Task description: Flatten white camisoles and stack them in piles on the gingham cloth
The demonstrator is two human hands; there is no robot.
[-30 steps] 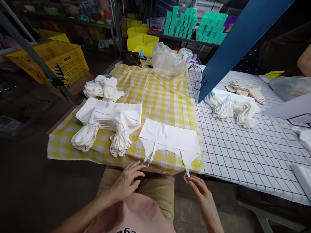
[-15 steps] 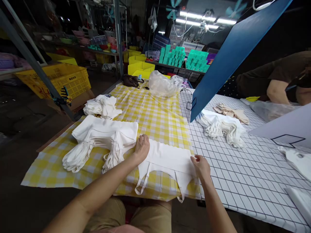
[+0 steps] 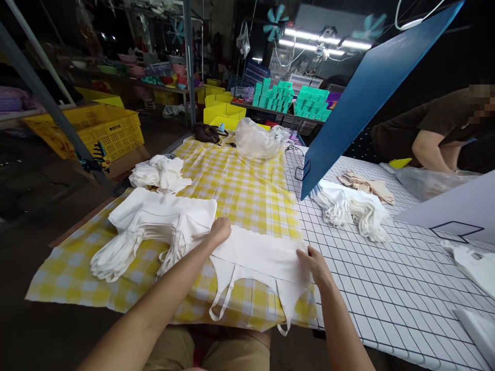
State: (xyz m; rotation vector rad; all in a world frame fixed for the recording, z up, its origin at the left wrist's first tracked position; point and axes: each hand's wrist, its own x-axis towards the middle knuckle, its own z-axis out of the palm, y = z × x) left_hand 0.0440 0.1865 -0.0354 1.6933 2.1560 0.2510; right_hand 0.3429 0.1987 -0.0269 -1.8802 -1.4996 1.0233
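A white camisole [image 3: 266,252] with thin straps lies spread on the yellow checked cloth, its straps pointing towards me. My left hand [image 3: 221,230] is closed at its upper left corner, beside the stack; the fingertips are hidden. On the right edge my right hand [image 3: 315,264] pinches the fabric, slightly blurred, thumb and fingers together. Just left of it lies a thick stack of white camisoles [image 3: 166,211], folded straps bunched at its front. Behind that stack sits a crumpled heap of white cloth [image 3: 160,172].
A blue panel [image 3: 371,98] stands tilted on the white grid-patterned table [image 3: 359,278]. Near it lie more white garments [image 3: 350,203] and beige ones [image 3: 365,185]. Clear plastic [image 3: 257,139] and a dark bag [image 3: 209,133] sit at the back. A person [image 3: 433,134] bends over plastic at right.
My left hand has shifted slightly left and its fingers have curled in more. The right hand has turned, with its fingers now over the camisole's right edge.
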